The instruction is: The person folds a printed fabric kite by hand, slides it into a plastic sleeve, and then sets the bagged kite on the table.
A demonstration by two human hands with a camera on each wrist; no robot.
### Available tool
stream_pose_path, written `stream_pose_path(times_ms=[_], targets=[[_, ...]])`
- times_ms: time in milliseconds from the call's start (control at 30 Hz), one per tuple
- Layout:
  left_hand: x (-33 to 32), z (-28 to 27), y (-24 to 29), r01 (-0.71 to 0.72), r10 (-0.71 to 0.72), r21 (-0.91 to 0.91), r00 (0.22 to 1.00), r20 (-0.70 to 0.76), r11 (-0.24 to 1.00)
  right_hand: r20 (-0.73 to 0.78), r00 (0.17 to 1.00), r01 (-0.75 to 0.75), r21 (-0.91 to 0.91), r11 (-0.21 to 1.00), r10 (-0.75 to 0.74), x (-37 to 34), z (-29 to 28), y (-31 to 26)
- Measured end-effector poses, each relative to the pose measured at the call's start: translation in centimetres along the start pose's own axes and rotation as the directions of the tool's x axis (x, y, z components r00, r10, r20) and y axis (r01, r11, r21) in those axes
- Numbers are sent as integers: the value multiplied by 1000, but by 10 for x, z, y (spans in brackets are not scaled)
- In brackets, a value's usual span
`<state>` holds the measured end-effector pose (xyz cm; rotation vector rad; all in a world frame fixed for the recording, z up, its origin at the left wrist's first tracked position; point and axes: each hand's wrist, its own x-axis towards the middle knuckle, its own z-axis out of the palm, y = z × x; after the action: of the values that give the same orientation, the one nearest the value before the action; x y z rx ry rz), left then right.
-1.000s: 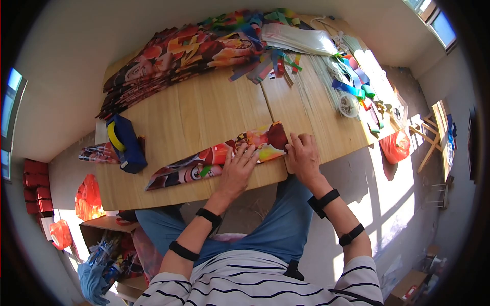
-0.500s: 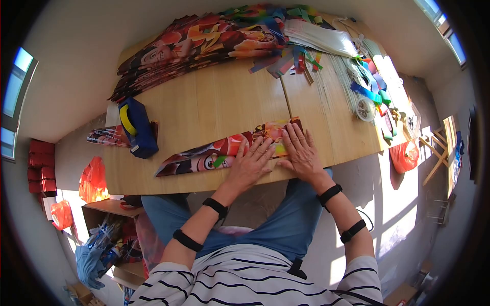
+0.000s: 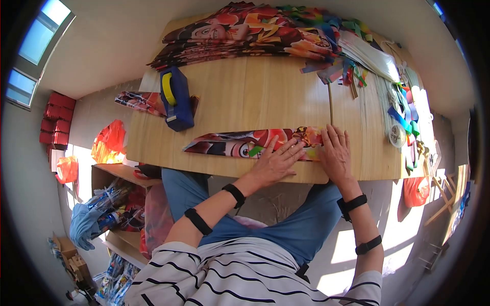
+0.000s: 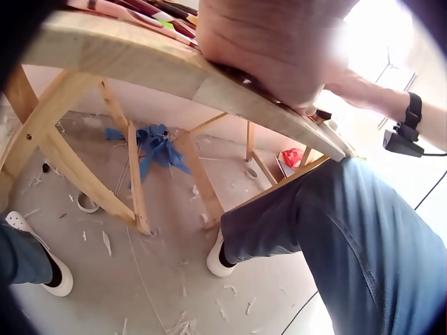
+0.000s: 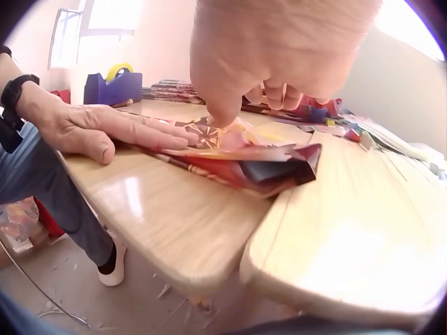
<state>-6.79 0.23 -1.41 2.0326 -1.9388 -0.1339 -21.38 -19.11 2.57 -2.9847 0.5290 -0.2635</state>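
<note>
My knees, in blue jeans [image 3: 283, 232], are below the near edge of the table [image 3: 229, 97]. Just in from that edge lies the folded print [image 3: 214, 145], long and narrow, running roughly along it; its right end, near the seam in the top, gapes a little. My left hand [image 3: 278, 164] rests flat across its middle, fingers straight and gripping nothing, with a green scrap [image 3: 256, 151] on the print just beside them. My right hand [image 3: 337, 152] is at the right end, fingers extended rather than closed round anything, my thumb down at the print.

Farther in, near the left edge, stands a blue tape dispenser [image 3: 179, 109] with a yellow roll [image 3: 167, 89]; another print [image 3: 140, 101] sticks out past that edge. Toward the right edge sit a round tub [image 3: 396, 136] and coloured ribbons [image 3: 403, 120]. Along the far edge lies a pile of prints [image 3: 229, 38], with white sheets [image 3: 370, 55] toward the far right corner.
</note>
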Motion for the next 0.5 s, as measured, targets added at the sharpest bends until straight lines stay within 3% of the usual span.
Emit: stream_pose_path(times_ms=[167, 267, 500], targets=[[-1, 0, 1, -5, 4, -20, 999, -32, 1000, 44, 989, 135, 90, 987, -139, 39, -5, -7], [-2, -1, 2, -6, 5, -23, 1000, -27, 1000, 75, 994, 71, 142, 987, -82, 65, 14, 5], [-2, 0, 1, -30, 30, -6, 1000, 9, 1000, 406, 914, -61, 110, 992, 11, 93, 0, 3]])
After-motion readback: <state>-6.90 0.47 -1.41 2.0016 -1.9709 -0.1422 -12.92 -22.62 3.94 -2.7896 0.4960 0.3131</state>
